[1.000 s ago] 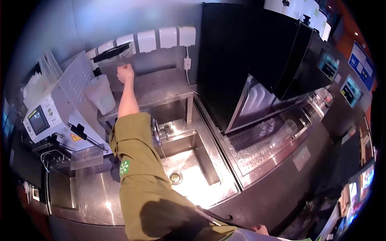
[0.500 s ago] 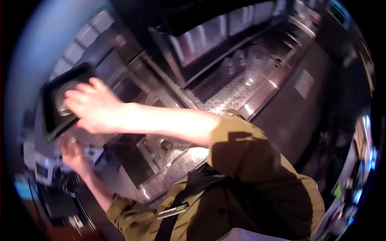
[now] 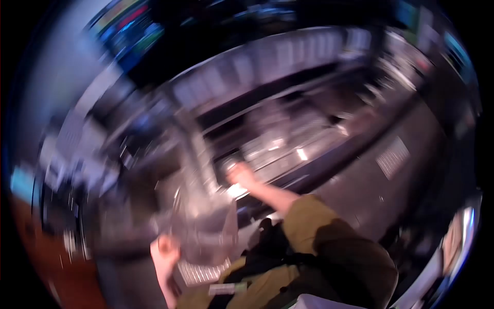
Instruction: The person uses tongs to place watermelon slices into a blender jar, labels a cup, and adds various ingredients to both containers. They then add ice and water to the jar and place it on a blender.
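The view is strongly smeared by motion. My right hand (image 3: 241,175) reaches forward over the near edge of the metal counter, its fingers curled around or against a pale, shiny thing that is too blurred to name. Lower down on the left, my left hand (image 3: 165,250) is closed like a fist beside the sink area; what it holds, if anything, cannot be made out. Past my right hand lies a bright metal drain surface (image 3: 314,135) with blurred, see-through shapes standing on it.
A row of pale upright panels (image 3: 257,64) runs along the back of the counter. The steel front (image 3: 355,180) carries a white printed label (image 3: 393,157). A lit, coloured screen (image 3: 126,31) is at upper left, and a reddish-brown surface (image 3: 56,262) at lower left.
My right hand has left the dark tray with a round clear thing and swung right to the counter edge. My left hand has moved down and right. The view has turned; the tray is no longer seen.
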Demonstrator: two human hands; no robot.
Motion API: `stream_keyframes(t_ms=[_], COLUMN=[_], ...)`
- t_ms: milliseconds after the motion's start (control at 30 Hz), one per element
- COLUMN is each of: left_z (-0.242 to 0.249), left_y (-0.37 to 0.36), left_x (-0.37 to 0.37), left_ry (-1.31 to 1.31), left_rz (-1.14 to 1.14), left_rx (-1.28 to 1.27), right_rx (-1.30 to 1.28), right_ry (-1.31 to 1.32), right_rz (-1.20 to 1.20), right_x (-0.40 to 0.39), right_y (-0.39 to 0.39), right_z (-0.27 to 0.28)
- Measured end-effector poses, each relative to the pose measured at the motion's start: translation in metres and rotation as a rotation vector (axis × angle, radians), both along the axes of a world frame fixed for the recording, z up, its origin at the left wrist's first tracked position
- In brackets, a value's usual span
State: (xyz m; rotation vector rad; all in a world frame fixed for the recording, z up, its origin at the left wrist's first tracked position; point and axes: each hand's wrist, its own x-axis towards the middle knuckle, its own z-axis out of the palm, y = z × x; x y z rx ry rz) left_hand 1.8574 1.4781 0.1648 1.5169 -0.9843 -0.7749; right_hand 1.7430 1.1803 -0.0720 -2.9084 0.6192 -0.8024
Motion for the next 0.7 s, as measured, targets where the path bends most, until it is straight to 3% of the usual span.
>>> stream_keyframes(t_ms=[33,67,100,133,200,233,267,333,367,400,433,467,567,633,700], left_z=[0.007,-0.001,-0.014,-0.018,-0.035,-0.037,-0.039,-0.08,-0.086,-0.091,-0.092,-0.088,-0.071,-0.078,-0.076], left_y=[-0.016,-0.027,-0.039,-0.057,-0.112,-0.149,-0.173,-0.248,-0.277,-0.316,-0.353,-0.38,-0.451,-0.497,-0.541], left_x=[-0.034,-0.057,-0.069,-0.103,-0.182,-0.217,-0.268,-0.34,-0.381,-0.425,-0.483,-0.539,-0.696,-0.778,-0.866], left_ry=[-0.009,0.05,-0.066,-0.183,-0.062,0.005,-0.03,-0.216,-0.239,-0.266,-0.209,-0.142,-0.005,0.125,0.247], left_rz=[-0.088,-0.158,-0.187,-0.198,-0.056,-0.305,-0.41,-0.658,-0.741,-0.81,-0.878,-0.958,-1.011,-0.996,-0.946], left_rx=[-0.073,-0.083,-0.031,0.018,0.111,0.098,0.148,-0.055,-0.073,-0.108,-0.139,-0.137,-0.111,-0.072,0.002], right_rx=[-0.165,-0.058,0.094,0.565,0.754,0.83,0.564,0.739,0.6,0.66,0.745,0.842,1.059,1.093,1.284], right_ry=[-0.237,-0.227,-0.141,0.064,-0.25,-0.419,-0.207,-0.435,-0.426,-0.502,-0.662,-0.59,-0.077,0.066,0.005], right_rz=[-0.007,0.071,0.14,0.225,0.178,0.171,0.011,-0.389,-0.653,-0.811,-0.955,-1.307,-2.225,-2.349,-2.481], right_x=[-0.014,-0.053,-0.073,-0.114,-0.195,-0.247,-0.33,-0.469,-0.537,-0.612,-0.704,-0.795,-1.008,-1.059,-1.097], right_y=[0.002,0.009,0.001,-0.007,-0.048,-0.059,-0.07,-0.103,-0.118,-0.123,-0.124,-0.102,0.053,0.181,0.274], right_z=[0.001,0.039,0.033,0.033,-0.002,0.018,0.034,0.036,0.017,0.007,-0.038,-0.071,-0.118,-0.092,-0.09])
